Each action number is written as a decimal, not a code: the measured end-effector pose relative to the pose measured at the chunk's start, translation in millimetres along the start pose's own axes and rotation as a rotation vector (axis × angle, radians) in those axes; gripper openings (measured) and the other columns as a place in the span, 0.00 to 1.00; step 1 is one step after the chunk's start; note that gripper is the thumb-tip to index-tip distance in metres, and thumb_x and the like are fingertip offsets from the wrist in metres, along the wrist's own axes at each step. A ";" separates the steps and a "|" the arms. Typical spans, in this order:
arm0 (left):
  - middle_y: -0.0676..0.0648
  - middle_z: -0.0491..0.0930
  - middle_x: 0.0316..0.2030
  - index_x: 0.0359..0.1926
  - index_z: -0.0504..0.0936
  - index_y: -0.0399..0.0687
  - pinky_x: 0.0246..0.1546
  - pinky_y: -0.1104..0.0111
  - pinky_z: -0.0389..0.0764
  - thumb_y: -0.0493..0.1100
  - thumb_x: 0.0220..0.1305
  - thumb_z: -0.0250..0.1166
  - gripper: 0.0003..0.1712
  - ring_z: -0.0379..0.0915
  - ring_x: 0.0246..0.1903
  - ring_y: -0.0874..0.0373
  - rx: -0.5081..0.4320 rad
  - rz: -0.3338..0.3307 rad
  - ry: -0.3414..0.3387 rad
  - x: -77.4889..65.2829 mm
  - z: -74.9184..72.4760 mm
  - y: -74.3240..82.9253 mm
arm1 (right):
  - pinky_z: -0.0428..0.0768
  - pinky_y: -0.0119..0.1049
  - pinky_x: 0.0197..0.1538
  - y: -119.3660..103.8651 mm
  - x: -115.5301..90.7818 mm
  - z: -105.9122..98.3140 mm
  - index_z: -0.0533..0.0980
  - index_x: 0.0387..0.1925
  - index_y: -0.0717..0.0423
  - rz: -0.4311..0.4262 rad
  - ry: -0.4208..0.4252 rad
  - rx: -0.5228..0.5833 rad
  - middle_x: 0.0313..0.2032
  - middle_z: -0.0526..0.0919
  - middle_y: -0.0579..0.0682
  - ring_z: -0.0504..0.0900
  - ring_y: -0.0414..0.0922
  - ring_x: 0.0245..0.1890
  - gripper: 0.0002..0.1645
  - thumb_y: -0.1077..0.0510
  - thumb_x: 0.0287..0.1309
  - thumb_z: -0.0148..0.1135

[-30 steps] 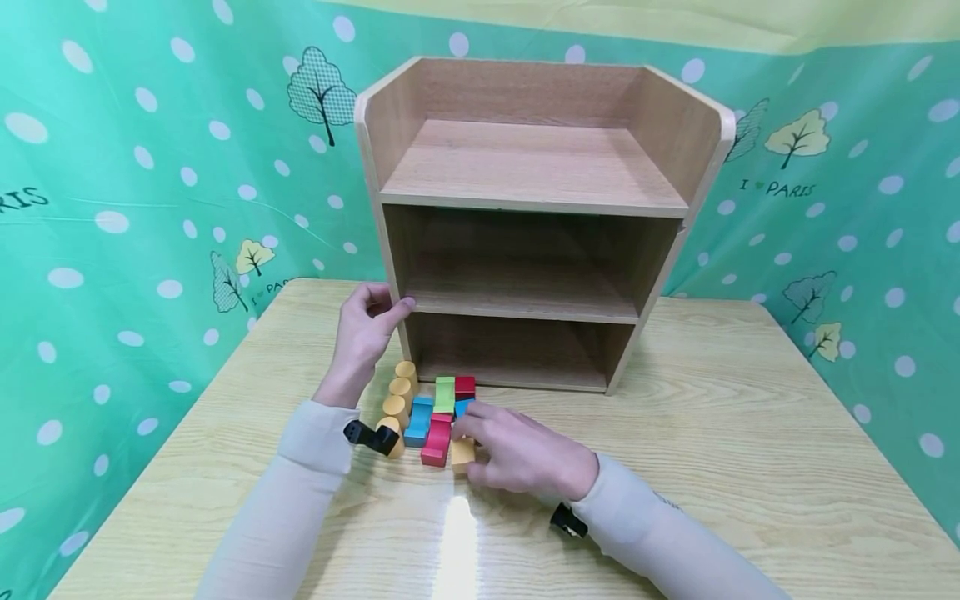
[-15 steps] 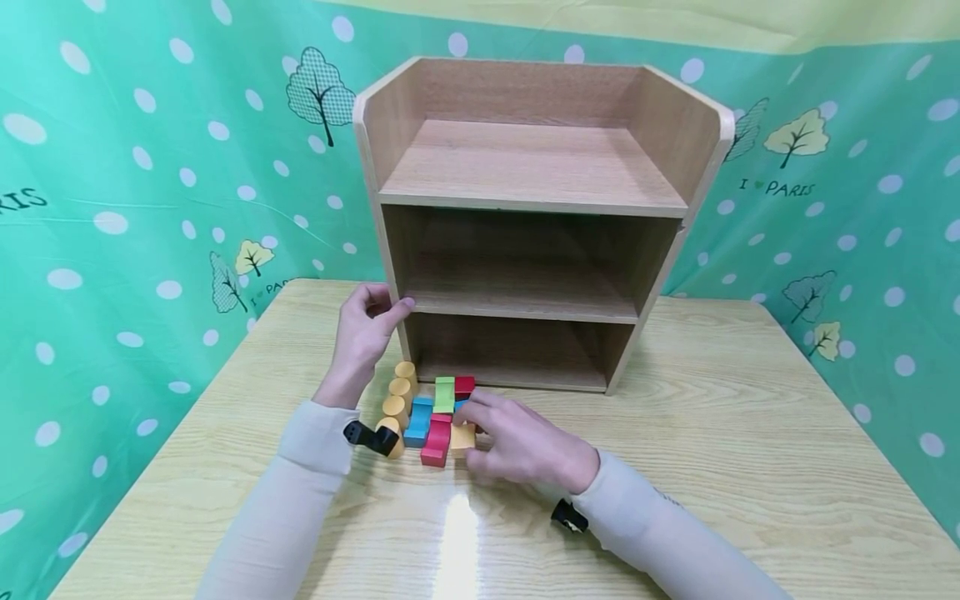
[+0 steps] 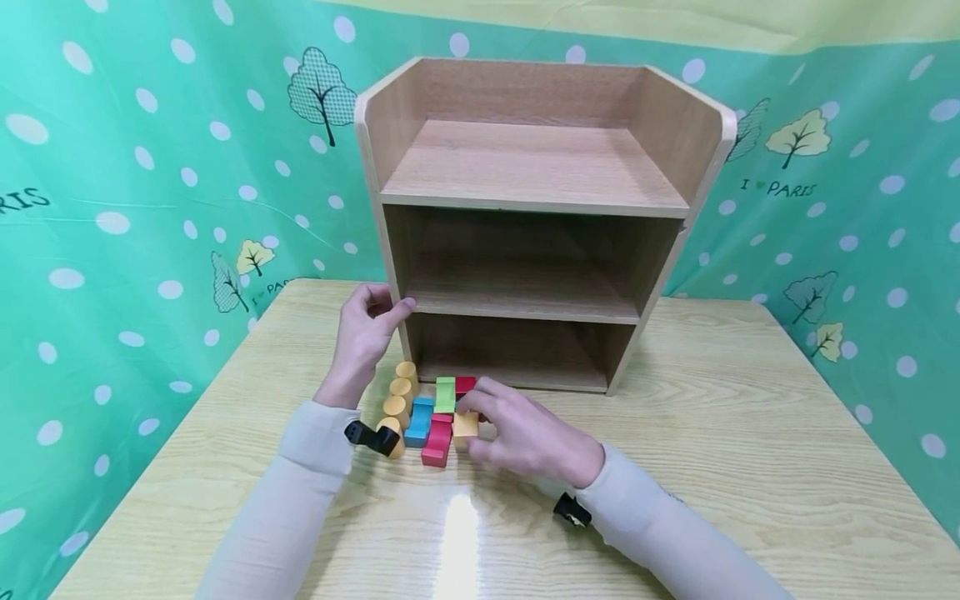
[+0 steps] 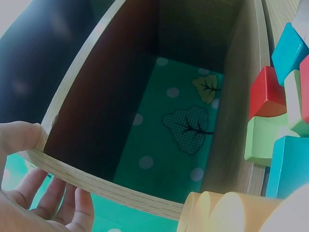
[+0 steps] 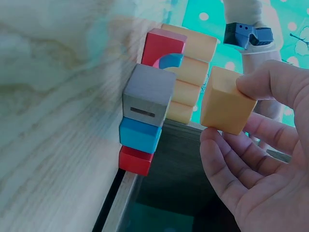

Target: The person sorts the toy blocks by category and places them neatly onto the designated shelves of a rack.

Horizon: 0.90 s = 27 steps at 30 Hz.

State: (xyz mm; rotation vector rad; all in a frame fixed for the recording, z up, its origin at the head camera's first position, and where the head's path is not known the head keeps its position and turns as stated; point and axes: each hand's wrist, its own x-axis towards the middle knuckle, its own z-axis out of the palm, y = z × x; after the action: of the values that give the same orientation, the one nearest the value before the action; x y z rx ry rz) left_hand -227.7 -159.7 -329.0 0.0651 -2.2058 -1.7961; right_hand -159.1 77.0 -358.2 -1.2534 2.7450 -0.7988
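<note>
My left hand grips the left side panel of a wooden shelf unit, thumb on its front edge and fingers on the outer face. My right hand pinches a yellow wooden block between thumb and fingertips. In the right wrist view this block is apart from a grey cube with a slot in its side. Yellow cylinders stand in a row by the shelf's left front corner. Beside them are blue, light green and red blocks. In the head view the grey cube is hidden.
The shelf unit stands on a pale wooden table, its lowest board just behind the blocks. A green dotted cloth hangs behind and at both sides. Light glares on the table's front.
My right hand has carried the yellow block slightly up in the head view, closer to the shelf. My left hand keeps its hold on the side panel.
</note>
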 end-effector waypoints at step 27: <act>0.46 0.73 0.50 0.53 0.72 0.44 0.51 0.60 0.72 0.47 0.59 0.68 0.24 0.67 0.49 0.51 -0.013 -0.003 0.001 0.8 0.0 0.0 | 0.74 0.24 0.38 -13.2 16.5 -52.4 0.77 0.44 0.50 -0.191 0.188 -0.096 0.39 0.72 0.40 0.71 0.33 0.35 0.17 0.57 0.50 0.65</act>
State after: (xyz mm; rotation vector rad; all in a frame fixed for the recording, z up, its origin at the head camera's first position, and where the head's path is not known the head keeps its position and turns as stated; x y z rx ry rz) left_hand -228.4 -159.9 -328.9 0.0673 -2.1941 -1.8115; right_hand -172.7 81.2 -303.6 -1.5548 2.8718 -0.8485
